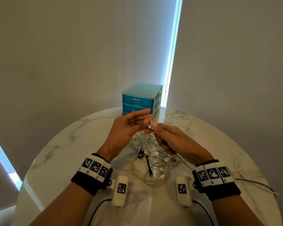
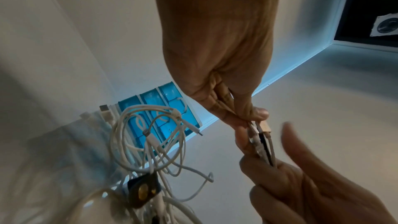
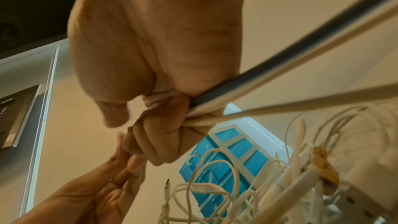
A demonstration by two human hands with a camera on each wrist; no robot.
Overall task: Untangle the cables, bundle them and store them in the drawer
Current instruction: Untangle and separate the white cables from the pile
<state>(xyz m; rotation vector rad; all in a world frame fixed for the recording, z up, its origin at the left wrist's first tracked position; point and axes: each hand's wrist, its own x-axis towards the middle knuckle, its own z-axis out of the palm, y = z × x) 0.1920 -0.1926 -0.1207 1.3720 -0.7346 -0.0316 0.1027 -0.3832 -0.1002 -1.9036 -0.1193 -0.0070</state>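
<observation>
Above the round table I hold both hands close together. My left hand (image 1: 137, 123) (image 2: 243, 108) pinches a few cable plugs (image 1: 149, 125) (image 2: 261, 130) between thumb and fingers. Just below them my right hand (image 1: 160, 130) (image 3: 163, 134) (image 2: 290, 181) grips the same cables in a curled fist. From that fist a grey and a white cable (image 3: 280, 81) run off to the right. A tangle of white cables (image 1: 152, 154) (image 2: 155, 142) (image 3: 247, 188) hangs and lies beneath the hands, with a black snap strap (image 1: 140, 153) (image 2: 142, 192) in it. Behind stands the blue drawer unit (image 1: 141, 100) (image 2: 159, 113) (image 3: 226, 159), its drawers closed.
The white marble table (image 1: 211, 136) bears everything. Loose cables (image 1: 245, 170) trail over its right side to the edge. A short black cable (image 1: 149, 167) lies in the tangle near me. Window blinds hang behind the drawer unit.
</observation>
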